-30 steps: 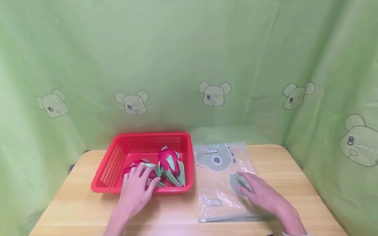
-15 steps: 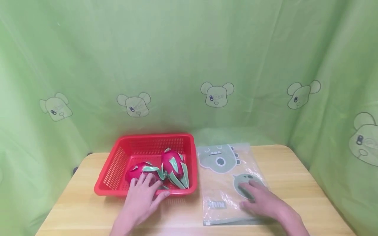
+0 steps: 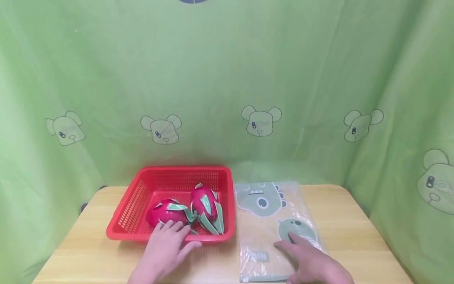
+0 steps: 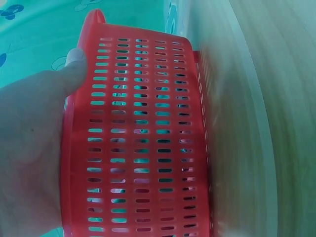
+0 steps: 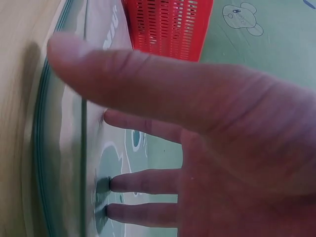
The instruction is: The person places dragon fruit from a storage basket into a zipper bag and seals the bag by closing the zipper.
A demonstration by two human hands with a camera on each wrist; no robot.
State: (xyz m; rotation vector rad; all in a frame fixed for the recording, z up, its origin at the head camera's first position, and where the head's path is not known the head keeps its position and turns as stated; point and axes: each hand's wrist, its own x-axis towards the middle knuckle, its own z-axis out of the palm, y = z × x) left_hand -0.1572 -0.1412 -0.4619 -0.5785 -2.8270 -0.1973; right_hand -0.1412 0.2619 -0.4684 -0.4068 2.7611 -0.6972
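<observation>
My left hand [image 3: 161,250] rests over the near rim of a red plastic basket [image 3: 127,236], fingers reaching inside, thumb lying along the rim. In the left wrist view the thumb shows against the slotted basket wall [image 4: 148,123], and the other fingers are hidden. Two pink dragon fruits with green scales lie in the basket: one on its side [image 3: 164,215] by my left fingertips, one [image 3: 203,203] to its right. Over a clear zip bag [image 3: 260,242] with green cartoon prints, my right hand [image 3: 308,260] spreads its fingers; several fingertips [image 5: 116,183] touch the bag.
The bag lies flat on a light wooden table [image 3: 347,225], right of the basket, its zip edge [image 3: 264,278] toward me. A green curtain [image 3: 213,79] with bear-face prints closes off the back and both sides.
My left hand has drawn back from the left dragon fruit to the basket's near rim, uncovering more of the fruit. My right hand has moved toward me over the bag.
</observation>
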